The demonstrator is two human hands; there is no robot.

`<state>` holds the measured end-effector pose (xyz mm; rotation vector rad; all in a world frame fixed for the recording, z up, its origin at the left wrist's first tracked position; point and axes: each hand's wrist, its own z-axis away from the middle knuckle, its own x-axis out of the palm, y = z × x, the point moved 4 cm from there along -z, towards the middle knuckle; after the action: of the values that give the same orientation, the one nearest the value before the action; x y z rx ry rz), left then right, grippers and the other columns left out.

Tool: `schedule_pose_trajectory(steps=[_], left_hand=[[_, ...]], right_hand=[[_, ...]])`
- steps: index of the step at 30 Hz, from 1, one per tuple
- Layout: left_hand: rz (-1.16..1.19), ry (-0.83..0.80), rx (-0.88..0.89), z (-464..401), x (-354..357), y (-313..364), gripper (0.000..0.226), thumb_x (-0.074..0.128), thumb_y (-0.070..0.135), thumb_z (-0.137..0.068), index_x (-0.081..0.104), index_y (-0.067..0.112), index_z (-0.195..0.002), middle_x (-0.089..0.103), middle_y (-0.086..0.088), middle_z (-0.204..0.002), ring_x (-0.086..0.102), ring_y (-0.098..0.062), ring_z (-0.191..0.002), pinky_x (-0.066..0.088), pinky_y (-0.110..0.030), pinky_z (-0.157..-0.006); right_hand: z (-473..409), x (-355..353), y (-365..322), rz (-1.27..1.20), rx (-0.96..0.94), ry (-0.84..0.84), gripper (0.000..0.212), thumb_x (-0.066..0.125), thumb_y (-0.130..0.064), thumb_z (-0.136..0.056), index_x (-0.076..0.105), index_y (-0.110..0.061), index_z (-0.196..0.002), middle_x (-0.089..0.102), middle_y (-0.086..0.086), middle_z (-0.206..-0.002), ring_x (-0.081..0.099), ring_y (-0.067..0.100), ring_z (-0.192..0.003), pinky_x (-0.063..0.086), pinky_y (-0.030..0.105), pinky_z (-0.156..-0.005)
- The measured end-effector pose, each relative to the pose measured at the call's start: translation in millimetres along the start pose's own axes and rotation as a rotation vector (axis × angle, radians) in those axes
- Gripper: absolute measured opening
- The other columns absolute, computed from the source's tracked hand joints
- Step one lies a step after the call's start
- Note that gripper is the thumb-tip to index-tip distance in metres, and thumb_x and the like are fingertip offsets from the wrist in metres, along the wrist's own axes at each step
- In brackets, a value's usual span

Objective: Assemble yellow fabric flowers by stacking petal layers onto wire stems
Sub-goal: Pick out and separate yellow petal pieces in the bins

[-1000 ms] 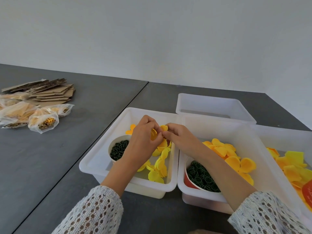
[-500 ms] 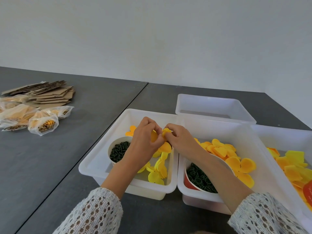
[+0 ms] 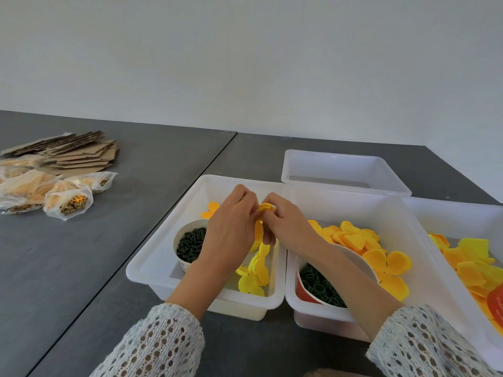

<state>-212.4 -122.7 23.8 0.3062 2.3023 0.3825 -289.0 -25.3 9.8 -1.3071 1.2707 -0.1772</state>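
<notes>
— Dark grey matte tabletops [image 3: 81, 240] meet at a seam under a plain pale wall. What sits on them?

— Translucent white plastic bins. The left bin [image 3: 152, 270] holds a paper cup of small dark green pieces [image 3: 190, 244] and loose yellow fabric petals [image 3: 255, 273], rounded and soft-edged. The middle bin [image 3: 424, 240] holds orange-yellow petals [image 3: 375, 254] and a tilted cup of dark green rings [image 3: 318, 287].

— And the hands?

— Both meet above the left bin. The left hand [image 3: 231, 232] and right hand [image 3: 288, 227] each pinch a small yellow petal layer [image 3: 266, 207] with curled fingers.

— Is a wire stem visible?

— I cannot tell; the fingers cover whatever is under the petals.

— Anything cut off?

— The right bin [image 3: 462, 213] runs out of frame. Flattened cardboard [image 3: 81, 151] and crinkled clear bags [image 3: 68, 202] lie far left.
</notes>
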Motion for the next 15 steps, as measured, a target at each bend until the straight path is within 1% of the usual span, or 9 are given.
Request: schedule_pose_trajectory(steps=[2, 4, 7, 9, 12, 13, 15], left_hand=[[0.064, 0.007, 0.014, 0, 0, 2, 0.023, 0.058, 0.005, -0.092, 0.043, 0.016, -0.078, 0.045, 0.001, -0.085, 0.041, -0.018, -0.061, 0.035, -0.027, -0.052], [0.124, 0.021, -0.016, 0, 1, -1, 0.023, 0.057, 0.003, -0.092, 0.042, 0.014, -0.079, 0.044, 0.002, -0.084, 0.039, -0.016, -0.064, 0.033, -0.026, -0.055], [0.216, 0.035, -0.071, 0, 3, -8, 0.021, 0.057, 0.001, -0.092, 0.043, 0.01, -0.079, 0.047, -0.001, -0.081, 0.042, -0.018, -0.07, 0.036, -0.03, -0.059], [0.251, 0.025, -0.1, 0, 4, -11, 0.021, 0.057, 0.002, -0.092, 0.043, 0.008, -0.078, 0.048, -0.003, -0.073, 0.041, -0.015, -0.065, 0.035, -0.027, -0.057], [0.328, 0.014, -0.137, 0, 4, -14, 0.025, 0.058, 0.003, -0.093, 0.041, 0.009, -0.076, 0.045, 0.003, -0.06, 0.039, -0.008, -0.055, 0.033, -0.014, -0.048], [0.357, 0.013, -0.156, -1, 4, -16, 0.025, 0.058, 0.003, -0.093, 0.041, 0.008, -0.075, 0.046, 0.001, -0.059, 0.039, -0.006, -0.053, 0.033, -0.014, -0.047], [0.401, 0.0, -0.175, -1, 4, -17, 0.022, 0.06, 0.004, -0.092, 0.044, 0.007, -0.076, 0.052, -0.006, -0.062, 0.039, -0.008, -0.053, 0.034, -0.018, -0.048]], right_hand=[[0, -3, -1, -0.034, 0.013, 0.013, 0.015, 0.039, -0.014, -0.094, 0.051, -0.009, -0.088, 0.064, 0.008, -0.056, 0.059, 0.019, -0.049, 0.053, 0.036, -0.059], [-1, -5, -2, -0.101, 0.034, 0.014, 0.015, 0.038, -0.01, -0.093, 0.051, -0.005, -0.088, 0.064, 0.014, -0.058, 0.059, 0.024, -0.05, 0.052, 0.035, -0.056], [-2, -7, -2, -0.224, 0.081, -0.001, 0.015, 0.037, -0.004, -0.091, 0.052, -0.003, -0.089, 0.064, 0.02, -0.061, 0.058, 0.03, -0.051, 0.051, 0.035, -0.056], [-3, -7, -1, -0.265, 0.116, -0.011, 0.013, 0.04, -0.004, -0.089, 0.052, -0.001, -0.092, 0.067, 0.02, -0.064, 0.06, 0.029, -0.053, 0.052, 0.035, -0.059], [-4, -7, 2, -0.274, 0.158, -0.082, 0.009, 0.047, -0.009, -0.089, 0.051, -0.004, -0.095, 0.072, 0.015, -0.071, 0.064, 0.024, -0.057, 0.053, 0.034, -0.067], [-5, -7, 3, -0.283, 0.172, -0.11, 0.01, 0.049, -0.011, -0.089, 0.049, -0.005, -0.098, 0.073, 0.013, -0.074, 0.065, 0.023, -0.06, 0.053, 0.035, -0.069], [-5, -6, 4, -0.308, 0.203, -0.159, 0.019, 0.052, -0.014, -0.089, 0.045, -0.006, -0.105, 0.074, 0.01, -0.077, 0.067, 0.021, -0.065, 0.052, 0.032, -0.071]])
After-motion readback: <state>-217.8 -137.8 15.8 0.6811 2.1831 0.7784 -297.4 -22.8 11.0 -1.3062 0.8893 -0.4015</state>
